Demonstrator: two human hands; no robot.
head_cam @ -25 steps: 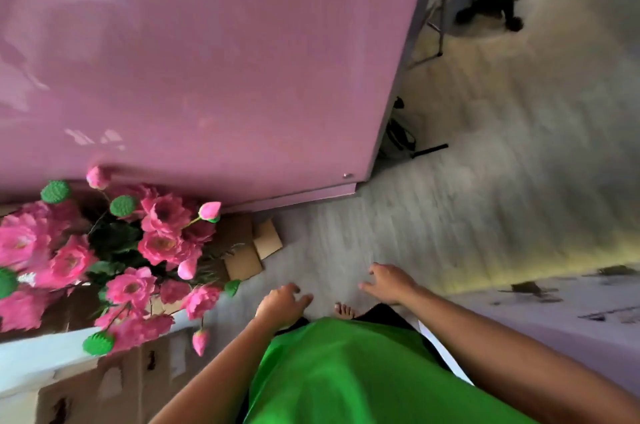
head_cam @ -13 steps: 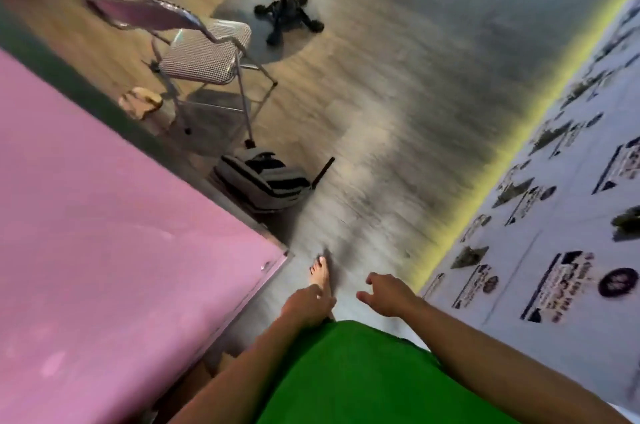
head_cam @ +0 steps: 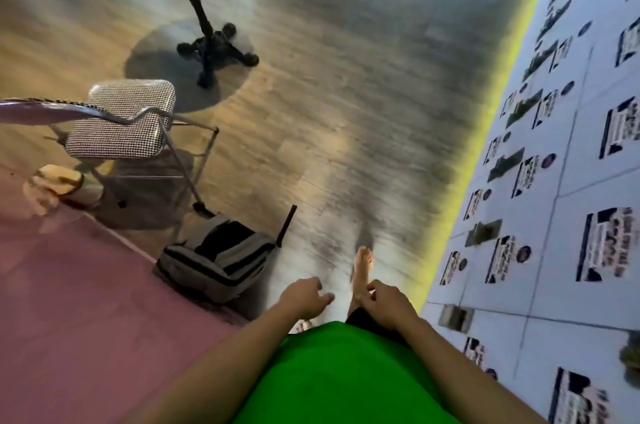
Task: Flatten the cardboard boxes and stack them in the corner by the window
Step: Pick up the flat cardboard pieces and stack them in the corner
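Your left hand (head_cam: 304,297) and right hand (head_cam: 386,302) are hanging apart above the floor (head_cam: 346,112), fingers loosely curled, holding nothing, near the grey bag (head_cam: 216,259). No cardboard boxes are showing.

Left hand (head_cam: 304,297) and right hand (head_cam: 388,302) loosely curled, empty

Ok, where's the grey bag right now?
In the head view the grey bag lies on the floor at lower left, against the pink panel's edge, just below the folding chair.
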